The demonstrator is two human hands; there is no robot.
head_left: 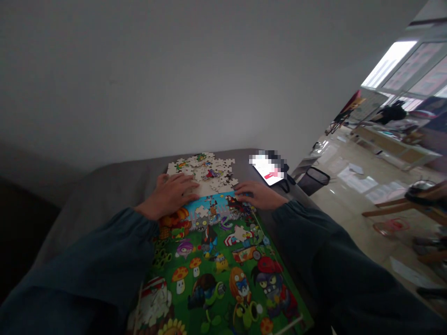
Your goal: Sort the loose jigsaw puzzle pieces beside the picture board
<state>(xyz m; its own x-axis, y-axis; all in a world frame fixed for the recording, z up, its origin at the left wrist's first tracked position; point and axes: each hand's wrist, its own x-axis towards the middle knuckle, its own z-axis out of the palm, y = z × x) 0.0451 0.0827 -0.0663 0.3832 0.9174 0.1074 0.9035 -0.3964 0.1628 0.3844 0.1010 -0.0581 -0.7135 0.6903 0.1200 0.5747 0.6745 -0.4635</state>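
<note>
A jigsaw puzzle [206, 260] of cartoon plants and zombies on green lies in front of me, with pale gaps showing where pieces are out. My left hand [172, 193] rests over its far left corner, fingers stretched out towards the bare pale strip of the board. At the far right corner my right hand [260, 194] touches the puzzle's edge, its fingers slightly bent and apart from the thumb. Neither hand shows a piece held in it. Just beyond both hands sits a pile of loose puzzle pieces [209, 170], mostly pale side up.
A lit phone [268, 170] lies right of the loose pieces, beside a dark strap or cord. Everything rests on a grey cloth surface [115, 181] against a pale wall [174, 83]. To the right, the tiled floor [363, 186] holds papers and wooden furniture.
</note>
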